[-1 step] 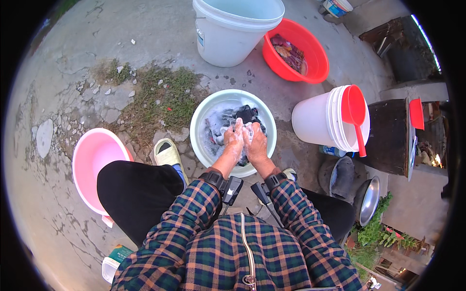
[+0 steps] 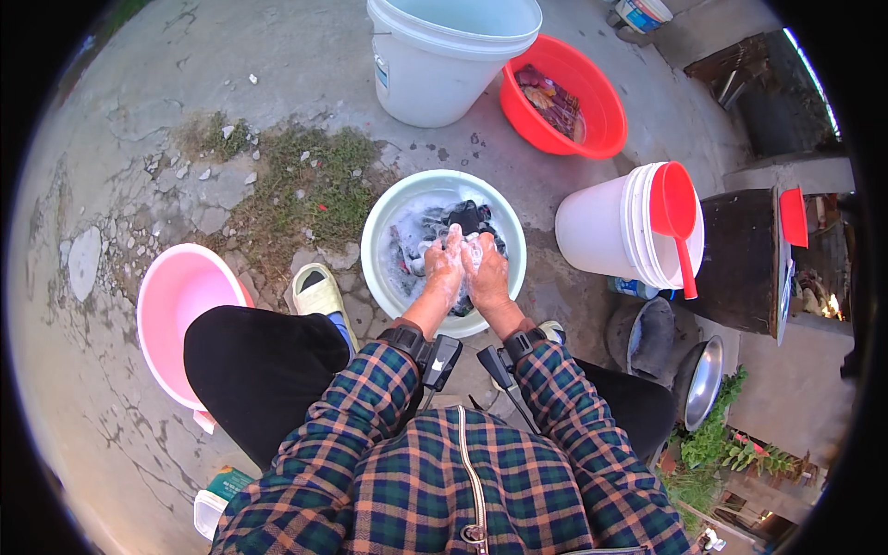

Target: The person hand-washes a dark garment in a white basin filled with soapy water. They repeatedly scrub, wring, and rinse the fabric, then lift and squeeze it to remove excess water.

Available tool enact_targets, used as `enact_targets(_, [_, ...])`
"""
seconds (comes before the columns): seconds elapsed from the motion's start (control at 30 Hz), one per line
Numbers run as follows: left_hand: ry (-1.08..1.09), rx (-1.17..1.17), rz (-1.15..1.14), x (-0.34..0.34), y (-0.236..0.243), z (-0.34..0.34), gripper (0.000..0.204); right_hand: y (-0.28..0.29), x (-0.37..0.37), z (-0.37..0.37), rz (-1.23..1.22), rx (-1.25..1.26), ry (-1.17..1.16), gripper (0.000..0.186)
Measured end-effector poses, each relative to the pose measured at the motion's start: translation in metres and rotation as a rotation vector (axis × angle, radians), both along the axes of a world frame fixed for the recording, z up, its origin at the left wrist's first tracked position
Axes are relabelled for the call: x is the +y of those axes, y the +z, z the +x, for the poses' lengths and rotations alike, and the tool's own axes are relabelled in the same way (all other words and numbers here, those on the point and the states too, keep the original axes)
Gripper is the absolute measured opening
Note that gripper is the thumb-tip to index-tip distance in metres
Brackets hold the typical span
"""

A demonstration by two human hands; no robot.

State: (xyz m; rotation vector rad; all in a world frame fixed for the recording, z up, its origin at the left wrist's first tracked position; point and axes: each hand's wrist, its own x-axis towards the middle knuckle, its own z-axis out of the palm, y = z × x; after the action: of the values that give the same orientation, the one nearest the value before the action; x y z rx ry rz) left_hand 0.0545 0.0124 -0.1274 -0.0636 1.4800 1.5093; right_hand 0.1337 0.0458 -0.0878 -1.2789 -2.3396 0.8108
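In front of me a pale green basin (image 2: pixel 374 242) holds soapy water with white suds (image 2: pixel 398 227) and dark wet cloth (image 2: pixel 470 217). My left hand (image 2: pixel 443 268) and my right hand (image 2: pixel 487 270) are side by side over the middle of the basin, wet and flecked with foam. Their fingers are curled in against the dark cloth, thumbs uppermost and close together. Both hands are closed on the cloth, though the fingertips are hidden under the hands and suds. A black band with a small device sits on each wrist.
A pink basin (image 2: pixel 150 326) stands by my left knee. Ahead are a tall white bucket (image 2: pixel 430 83) and a red basin (image 2: pixel 606 120) with patterned cloth. To the right, a white bucket (image 2: pixel 597 227) carries a red dipper (image 2: pixel 673 203); metal bowls (image 2: pixel 705 384) lie nearer me.
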Motion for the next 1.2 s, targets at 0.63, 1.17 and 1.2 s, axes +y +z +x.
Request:
enact_targets(0.63, [-0.197, -0.175, 0.067, 0.001, 0.0, -0.006, 0.064, 0.027, 0.024, 0.025, -0.105, -0.293, 0.351, 0.059])
enact_targets(1.17, [0.1, -0.295, 0.265, -0.001, -0.049, -0.003, 0.024, 0.031, 0.004, -0.003, 0.185, -0.043, 0.314, 0.016])
enact_targets(1.2, [0.138, -0.344, 0.188, -0.003, -0.043, 0.004, 0.024, 0.03, 0.017, -0.008, 0.105, -0.178, 0.18, 0.023])
